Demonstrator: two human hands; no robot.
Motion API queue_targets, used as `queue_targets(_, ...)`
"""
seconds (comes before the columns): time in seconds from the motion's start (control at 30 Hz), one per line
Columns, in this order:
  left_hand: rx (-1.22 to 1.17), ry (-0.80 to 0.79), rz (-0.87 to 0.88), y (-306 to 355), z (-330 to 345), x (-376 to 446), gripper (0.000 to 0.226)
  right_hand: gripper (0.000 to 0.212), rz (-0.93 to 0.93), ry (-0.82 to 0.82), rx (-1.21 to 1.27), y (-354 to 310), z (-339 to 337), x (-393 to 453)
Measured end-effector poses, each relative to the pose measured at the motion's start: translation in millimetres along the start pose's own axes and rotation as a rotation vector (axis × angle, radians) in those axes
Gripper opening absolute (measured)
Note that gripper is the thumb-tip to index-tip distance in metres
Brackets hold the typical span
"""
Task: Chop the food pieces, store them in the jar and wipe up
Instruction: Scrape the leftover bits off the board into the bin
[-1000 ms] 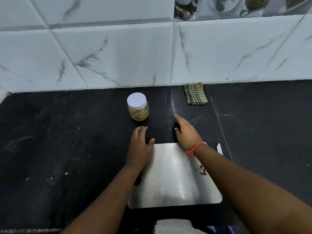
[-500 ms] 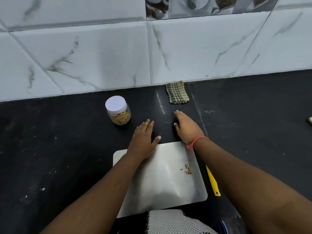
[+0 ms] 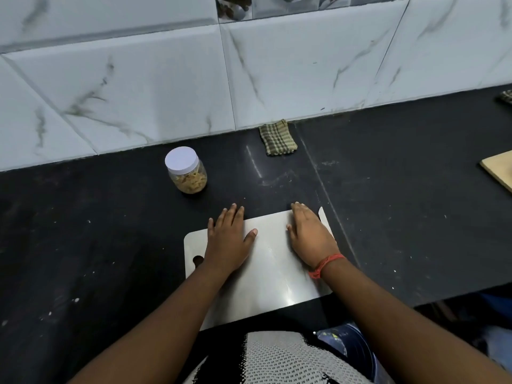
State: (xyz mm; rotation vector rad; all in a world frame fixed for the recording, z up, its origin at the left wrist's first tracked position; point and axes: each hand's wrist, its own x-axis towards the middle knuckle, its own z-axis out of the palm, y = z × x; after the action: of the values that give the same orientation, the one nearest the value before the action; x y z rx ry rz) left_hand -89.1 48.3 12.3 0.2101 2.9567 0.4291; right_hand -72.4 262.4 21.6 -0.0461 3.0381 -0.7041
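Head view, looking down at a black counter, and both hands are flat on the steel board that lies at the near edge. Left hand presses palm-down on the board's left part, fingers straight and reaching past the far edge onto the counter, thumb spread out to the right, holding nothing. Right hand lies palm-down on the board's right far corner, fingers straight and together, nothing in its grasp either; a red band circles that wrist. Just right of that hand a pale sliver pokes out, possibly a knife blade, though most of it is hidden. Jar stands upright on the counter, far and left of the hands, white lid on, with pale chopped pieces showing through its clear wall. Cloth, checked and folded, sits against the tiled wall, far from the board and right of the jar. Over at the right edge, a wooden board corner peeks in, well apart from the hands.
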Motion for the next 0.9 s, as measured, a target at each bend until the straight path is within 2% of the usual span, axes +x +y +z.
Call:
queue_targets(0.3, -0.029, 0.018, -0.172, -14.5, 2.7, -40.8, 0.070, 0.056, 0.135, 0.026, 0.078, -12.2, 4.4, -36.7)
queue_targets(0.53, -0.254, 0.115, -0.321, -35.4, -7.8, -67.7, 0.066, 0.034, 0.233, 0.116, 0.018, -15.6, 4.3, -46.9)
queue_targets(0.7, -0.523, 0.170, -0.463, -48.0, -20.1, -81.7, 0.058, 0.024, 0.319, 0.111, 0.010, -17.9, -4.5, -46.1)
queue_targets(0.77, -0.771, 0.154, -0.585, -51.5, -28.2, -83.6, 0.048, 0.024, 0.371, 0.094, 0.063, -19.3, -9.3, -44.6)
queue_targets(0.83, -1.084, 0.179, -0.719, -56.4, -35.4, -82.2, 0.027, 0.025, 0.429, 0.086, 0.140, -16.8, -10.9, -40.8)
queue_targets(0.87, -1.178, 0.198, -0.758, -58.4, -39.6, -82.8, 0.020, 0.027, 0.457, 0.085, 0.179, -15.6, -11.0, -39.0)
queue_targets(0.9, -1.233, 0.207, -0.782, -62.2, -42.7, -81.1, 0.021, 0.030, 0.489, 0.083, 0.222, -14.1, -10.8, -36.9)
